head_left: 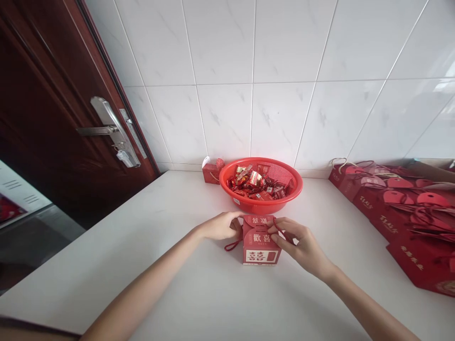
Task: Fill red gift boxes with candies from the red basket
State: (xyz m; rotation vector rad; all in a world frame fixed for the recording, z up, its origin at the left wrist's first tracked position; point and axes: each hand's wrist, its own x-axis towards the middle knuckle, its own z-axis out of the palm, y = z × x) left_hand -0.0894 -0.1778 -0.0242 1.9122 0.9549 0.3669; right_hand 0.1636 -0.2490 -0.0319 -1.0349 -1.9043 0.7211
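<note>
The gift box (259, 242) stands upright straight ahead of you, red with a white label on its near face, and everything else spreads out around it. Biggest is the pale tiled wall (227, 113) facing you, then the dark red door (39, 94) on your left, with its metal handle. Below them runs your white desk (213, 303), which carries the gift box well in from its left edge. On your right lies a crowd of dark red packages (394, 227) with gold lettering and cords, well apart from the gift box. Just beyond the gift box sits a red plastic basket (261, 207), full of wrapped sweets (256, 179), and a small red carton (211, 174) stands just beside its left side, near the wall. Your left hand (222, 226) has its fingers curled against the upper left of the gift box; you cannot tell whether that grip pinches anything. Your right hand (293, 239) has thumb and fingers bent at the right of the top flaps, fingertips near together, and you cannot tell how firmly that grip holds. A thin dark red cord (232, 246) loops out on the left onto the desk.
</note>
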